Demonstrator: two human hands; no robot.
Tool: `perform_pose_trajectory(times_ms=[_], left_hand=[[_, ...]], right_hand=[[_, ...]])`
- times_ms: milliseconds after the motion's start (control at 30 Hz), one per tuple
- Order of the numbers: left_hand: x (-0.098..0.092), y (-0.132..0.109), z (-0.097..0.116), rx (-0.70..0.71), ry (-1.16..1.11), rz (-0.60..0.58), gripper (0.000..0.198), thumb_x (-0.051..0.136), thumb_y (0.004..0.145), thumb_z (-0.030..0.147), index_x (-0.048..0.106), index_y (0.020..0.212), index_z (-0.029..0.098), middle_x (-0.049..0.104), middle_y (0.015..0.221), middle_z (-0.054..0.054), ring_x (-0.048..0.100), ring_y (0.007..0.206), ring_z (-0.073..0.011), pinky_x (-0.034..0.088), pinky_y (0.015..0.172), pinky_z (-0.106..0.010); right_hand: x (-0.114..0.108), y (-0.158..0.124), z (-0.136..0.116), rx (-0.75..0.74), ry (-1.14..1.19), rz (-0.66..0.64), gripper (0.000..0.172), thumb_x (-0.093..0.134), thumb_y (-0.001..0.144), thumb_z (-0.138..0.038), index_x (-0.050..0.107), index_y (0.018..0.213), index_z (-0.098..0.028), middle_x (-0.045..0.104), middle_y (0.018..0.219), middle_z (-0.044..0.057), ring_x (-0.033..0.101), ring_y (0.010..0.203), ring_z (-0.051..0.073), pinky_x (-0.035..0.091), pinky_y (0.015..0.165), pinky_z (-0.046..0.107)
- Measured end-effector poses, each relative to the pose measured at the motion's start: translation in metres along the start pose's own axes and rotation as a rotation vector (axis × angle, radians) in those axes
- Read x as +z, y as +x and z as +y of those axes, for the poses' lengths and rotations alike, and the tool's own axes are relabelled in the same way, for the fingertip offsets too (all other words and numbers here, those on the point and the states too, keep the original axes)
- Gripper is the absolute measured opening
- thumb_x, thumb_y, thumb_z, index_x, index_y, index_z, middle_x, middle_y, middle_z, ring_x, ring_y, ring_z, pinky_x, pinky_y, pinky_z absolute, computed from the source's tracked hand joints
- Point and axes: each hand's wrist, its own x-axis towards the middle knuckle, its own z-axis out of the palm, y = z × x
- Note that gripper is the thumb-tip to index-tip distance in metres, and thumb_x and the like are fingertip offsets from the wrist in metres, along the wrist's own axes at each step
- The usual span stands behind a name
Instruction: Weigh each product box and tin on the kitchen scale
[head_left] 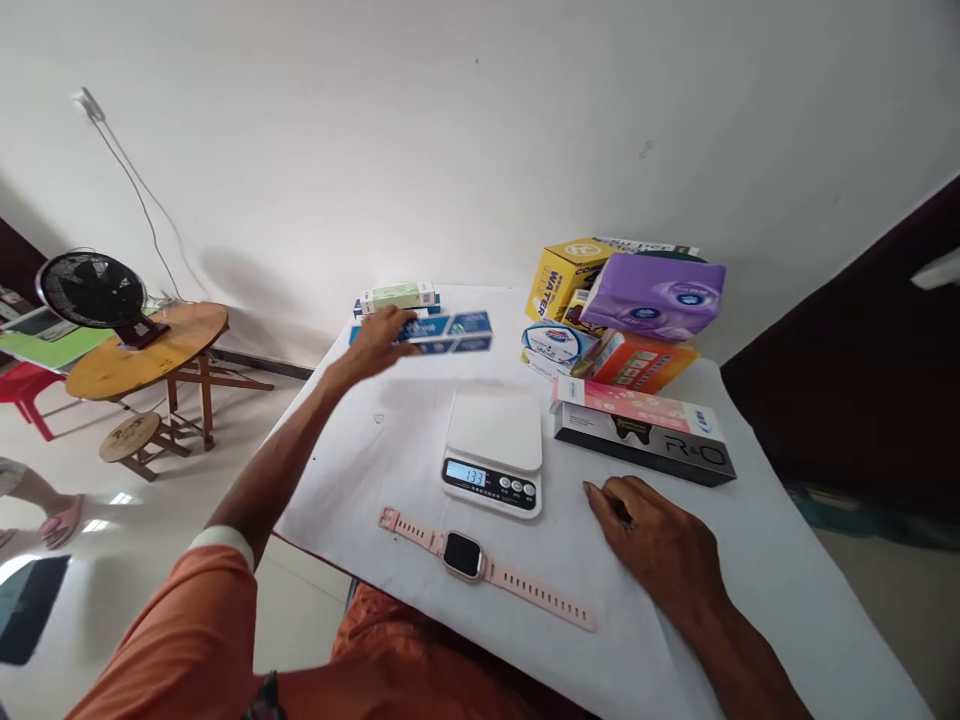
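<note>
My left hand point(380, 343) is closed around one end of a long blue-and-white toothpaste box point(466, 332), held above the back left of the table. Just behind it lie a light green box point(397, 297) and another blue box, partly covered. In the middle stands a white digital scale point(495, 428) with a bare platform; its display seems to read 133. My right hand point(660, 540) rests on the table right of the scale, fingers loosely curled, with nothing visible in them. A pink-strapped smartwatch point(463, 556) lies stretched out in front of the scale.
At the back right are a purple tissue pack point(652, 295), a yellow box point(559, 283), an orange box point(645, 362), a pink box point(637, 403) and a black box point(645, 445). A fan point(94, 290) stands on a wooden table point(120, 365) to the left. Another person's foot point(61, 522) shows there.
</note>
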Motion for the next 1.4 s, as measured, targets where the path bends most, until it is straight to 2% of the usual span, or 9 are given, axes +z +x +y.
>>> perform_pose_trajectory(times_ms=[233,433,567,700,800,933,1067,1200,1400], left_hand=[[0.003,0.067,-0.071,-0.290,0.145,-0.085,0.042,0.063,0.094,0.038,0.057,0.133,0.022,0.055,0.132,-0.013,0.046,0.126,-0.0330,0.034,0.107,-0.046],[0.022,0.082,-0.084,-0.334,0.204,-0.109,0.045,0.062,0.093,0.036,0.057,0.135,0.022,0.050,0.142,-0.017,0.039,0.134,-0.0369,0.031,0.109,-0.050],[0.022,0.081,-0.076,-0.317,0.239,-0.061,0.053,0.063,0.092,0.035,0.052,0.142,0.023,0.047,0.148,-0.020,0.040,0.137,-0.0405,0.032,0.109,-0.055],[0.021,0.084,-0.031,-0.176,0.215,0.038,0.057,0.065,0.093,0.037,0.047,0.145,0.025,0.046,0.150,-0.022,0.042,0.138,-0.0448,0.034,0.108,-0.059],[0.032,0.084,0.036,0.070,0.114,0.041,0.051,0.062,0.096,0.037,0.049,0.144,0.024,0.051,0.147,-0.019,0.047,0.136,-0.0411,0.037,0.108,-0.056],[0.064,0.071,0.144,0.425,0.004,-0.158,0.044,0.063,0.097,0.041,0.056,0.136,0.021,0.061,0.136,-0.016,0.056,0.127,-0.0340,0.042,0.107,-0.050],[0.097,0.058,0.217,0.505,0.093,-0.344,0.041,0.073,0.090,0.047,0.064,0.116,0.017,0.060,0.134,-0.019,0.059,0.123,-0.0365,0.047,0.100,-0.051],[0.115,0.054,0.239,0.516,0.179,-0.306,0.039,0.080,0.085,0.035,0.062,0.114,0.016,0.060,0.130,-0.020,0.055,0.128,-0.0373,0.047,0.100,-0.049],[0.116,0.049,0.234,0.542,0.178,-0.306,0.036,0.076,0.086,0.024,0.058,0.116,0.017,0.060,0.125,-0.017,0.056,0.121,-0.0348,0.048,0.098,-0.049]], right_hand=[[0.000,0.000,0.001,0.010,0.022,-0.001,0.046,0.043,0.105,-0.043,0.048,0.064,-0.021,0.055,0.063,-0.001,0.044,0.050,0.010,0.031,0.051,0.025],[-0.001,0.000,0.000,0.036,0.030,-0.010,0.045,0.045,0.105,-0.039,0.051,0.064,-0.021,0.055,0.063,-0.001,0.045,0.052,0.010,0.031,0.054,0.025],[0.001,0.000,0.000,0.048,0.021,-0.026,0.043,0.046,0.105,-0.038,0.054,0.066,-0.020,0.057,0.064,0.000,0.048,0.055,0.011,0.030,0.055,0.027],[0.002,0.002,-0.001,0.076,0.001,-0.055,0.040,0.046,0.104,-0.034,0.056,0.067,-0.020,0.061,0.066,0.001,0.050,0.057,0.012,0.030,0.058,0.028],[0.000,0.004,-0.002,0.107,0.007,-0.099,0.038,0.046,0.102,-0.031,0.057,0.068,-0.020,0.061,0.068,0.002,0.049,0.058,0.013,0.030,0.058,0.028],[-0.001,0.006,-0.004,0.118,0.017,-0.104,0.035,0.047,0.102,-0.029,0.059,0.070,-0.020,0.062,0.071,0.002,0.052,0.061,0.013,0.031,0.061,0.028],[0.000,0.005,-0.004,0.099,-0.005,-0.084,0.032,0.049,0.101,-0.026,0.061,0.072,-0.020,0.064,0.072,0.002,0.055,0.063,0.014,0.031,0.060,0.028],[0.002,0.005,-0.003,0.087,-0.024,-0.068,0.031,0.050,0.101,-0.023,0.061,0.072,-0.020,0.066,0.072,0.002,0.058,0.064,0.014,0.032,0.060,0.028],[0.001,0.006,-0.004,0.094,-0.030,-0.100,0.029,0.050,0.101,-0.022,0.063,0.075,-0.020,0.069,0.075,0.003,0.064,0.069,0.016,0.035,0.060,0.029]])
